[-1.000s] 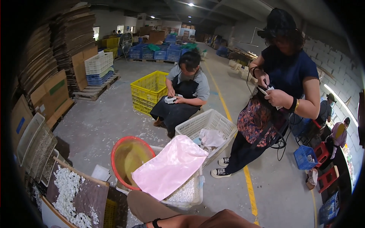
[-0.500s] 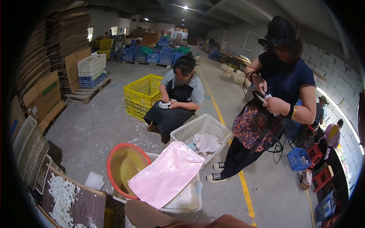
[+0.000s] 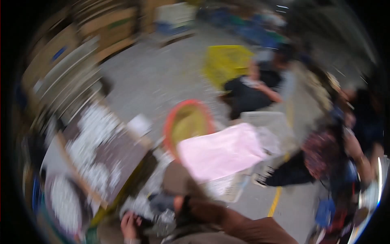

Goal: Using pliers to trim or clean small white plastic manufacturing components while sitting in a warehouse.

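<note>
Motion blurs the whole view. My left hand (image 3: 129, 225) is low in front of me with its fingers bent, close to some clear plastic (image 3: 165, 221). Whether it holds anything is too smeared to see. My right hand (image 3: 178, 202) shows only in part beyond a dark cuff, next to a grey, soft-looking thing (image 3: 159, 202); its fingers cannot be made out. Ahead, a smooth pink cloth (image 3: 219, 151) lies across a pale crate (image 3: 232, 190) and overlaps a red-rimmed basin (image 3: 165, 136) with a yellowish inside.
White pieces (image 3: 91, 140) are heaped on a wood-edged board (image 3: 118, 156) at left, above a round container of white pieces (image 3: 65, 203). A seated person (image 3: 256, 89) works beside a yellow crate (image 3: 227, 65); another person (image 3: 325, 154) stands at right. Cardboard stacks stand far left.
My view has swung left and downward, so the basin, cloth and people sit further right in it. Both my hands have come into view at the bottom.
</note>
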A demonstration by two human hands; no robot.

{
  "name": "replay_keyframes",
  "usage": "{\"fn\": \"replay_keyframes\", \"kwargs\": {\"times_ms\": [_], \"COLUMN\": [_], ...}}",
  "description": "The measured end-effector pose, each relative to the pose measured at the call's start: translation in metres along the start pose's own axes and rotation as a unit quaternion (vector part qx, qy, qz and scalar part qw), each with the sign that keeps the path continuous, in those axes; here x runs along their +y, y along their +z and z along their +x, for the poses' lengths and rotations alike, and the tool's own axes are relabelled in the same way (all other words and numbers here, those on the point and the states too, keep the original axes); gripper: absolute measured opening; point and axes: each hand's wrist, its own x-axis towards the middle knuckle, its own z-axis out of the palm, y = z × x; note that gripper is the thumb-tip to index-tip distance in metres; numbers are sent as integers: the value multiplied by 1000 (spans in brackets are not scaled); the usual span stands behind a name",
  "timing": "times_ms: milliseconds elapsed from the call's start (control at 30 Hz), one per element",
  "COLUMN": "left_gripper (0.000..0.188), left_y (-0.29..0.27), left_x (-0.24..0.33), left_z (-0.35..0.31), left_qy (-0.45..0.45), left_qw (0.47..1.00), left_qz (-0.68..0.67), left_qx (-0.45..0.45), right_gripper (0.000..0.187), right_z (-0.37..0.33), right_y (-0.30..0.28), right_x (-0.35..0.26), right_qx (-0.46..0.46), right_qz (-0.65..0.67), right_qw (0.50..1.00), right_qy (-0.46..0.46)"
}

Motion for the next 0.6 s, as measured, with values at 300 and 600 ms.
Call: {"fn": "replay_keyframes", "kwargs": {"times_ms": [300, 600], "left_gripper": [16, 19], "left_y": [-10, -27], "left_x": [9, 4], "left_z": [-42, -50], "left_qy": [32, 43], "left_qw": [999, 999], "left_qz": [13, -5], "left_qx": [12, -11], "right_gripper": [16, 29], "right_z": [118, 193], "right_y": [11, 107], "right_x": [22, -69], "right_qx": [-26, 74], "right_qz": [136, -370], "right_qw": [988, 921], "right_qy": [64, -100]}}
